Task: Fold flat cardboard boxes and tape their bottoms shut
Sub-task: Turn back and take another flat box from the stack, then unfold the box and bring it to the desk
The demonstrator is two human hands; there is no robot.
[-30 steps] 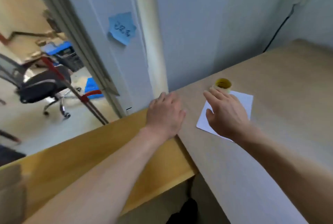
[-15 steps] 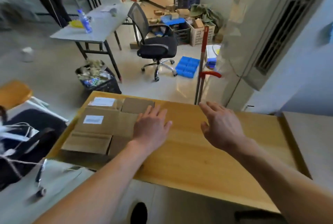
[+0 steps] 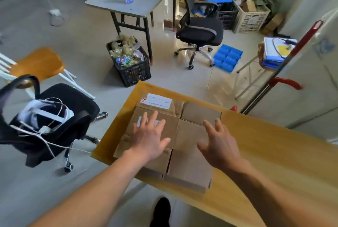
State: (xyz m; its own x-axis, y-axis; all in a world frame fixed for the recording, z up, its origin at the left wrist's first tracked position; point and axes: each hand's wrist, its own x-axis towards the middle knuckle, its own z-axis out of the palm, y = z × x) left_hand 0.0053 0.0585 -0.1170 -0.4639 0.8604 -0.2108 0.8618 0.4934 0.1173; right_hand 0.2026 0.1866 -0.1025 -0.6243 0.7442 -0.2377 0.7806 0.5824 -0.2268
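Having swung away from the far desk, both the left hand and right hand are now reaching, fingers spread wide and holding nothing, onto the flat cardboard boxes lying at the desk corner, ready to pick one.

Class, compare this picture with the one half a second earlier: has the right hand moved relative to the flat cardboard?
Yes. The right hand, earlier over bare wooden table to the right of the flat cardboard, now hovers over its right half, fingers spread.

boxes: we see matt brown cardboard, paper label
desk: smooth yellow wood
floor: glossy tile
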